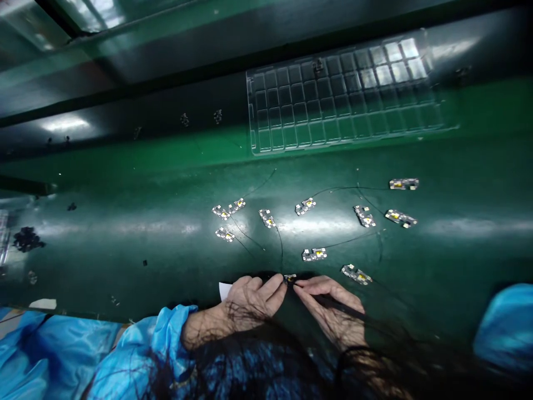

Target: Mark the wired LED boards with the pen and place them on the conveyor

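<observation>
Pinched at the fingertips of my left hand [254,297] is a small circuit board [290,278] with a yellow patch, near the front of the green work surface. My right hand [333,311] is closed around a slim dark tool [343,308], its kind unclear. The tool's tip points toward the board; whether it touches cannot be made out. A white slip [224,290] shows beside my left wrist. Just beyond my hands lie more such boards, among them one board [314,254] and another [356,274], several trailing thin black wires. Strands of hair partly cover both hands.
A clear compartmented plastic tray [285,103] lies at the back. To the left are a clump of small black parts [27,239] and a white scrap [43,304]. Blue cloth [506,328] shows at the right edge.
</observation>
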Demonstrator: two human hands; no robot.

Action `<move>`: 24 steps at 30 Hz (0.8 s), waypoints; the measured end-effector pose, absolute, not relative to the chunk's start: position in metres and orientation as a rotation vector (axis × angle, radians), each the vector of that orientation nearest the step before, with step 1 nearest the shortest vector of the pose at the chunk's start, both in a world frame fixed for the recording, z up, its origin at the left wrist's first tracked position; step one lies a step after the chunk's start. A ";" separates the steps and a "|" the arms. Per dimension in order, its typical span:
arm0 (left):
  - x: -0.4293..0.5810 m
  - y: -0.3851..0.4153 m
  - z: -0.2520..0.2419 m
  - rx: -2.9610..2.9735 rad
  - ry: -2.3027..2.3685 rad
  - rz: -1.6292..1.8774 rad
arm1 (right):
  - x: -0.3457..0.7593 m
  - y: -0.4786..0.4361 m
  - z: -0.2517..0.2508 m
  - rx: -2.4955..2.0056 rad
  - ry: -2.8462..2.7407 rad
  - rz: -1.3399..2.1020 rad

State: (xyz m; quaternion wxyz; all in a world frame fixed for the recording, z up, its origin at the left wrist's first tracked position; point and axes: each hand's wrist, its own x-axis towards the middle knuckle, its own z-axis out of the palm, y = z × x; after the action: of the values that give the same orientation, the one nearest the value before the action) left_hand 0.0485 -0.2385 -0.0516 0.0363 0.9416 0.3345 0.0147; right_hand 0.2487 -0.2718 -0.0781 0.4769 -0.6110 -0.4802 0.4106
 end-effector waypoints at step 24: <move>0.049 -0.237 -0.054 2.837 1.008 0.046 | 0.245 -0.254 -0.050 -1.447 -1.158 0.979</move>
State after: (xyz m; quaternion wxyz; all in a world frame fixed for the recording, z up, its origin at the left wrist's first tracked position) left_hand 0.0487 -0.2371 -0.0545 0.0654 0.9402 0.3340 0.0152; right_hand 0.2450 -0.2542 -0.0500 0.4993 -0.5982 -0.4785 0.4048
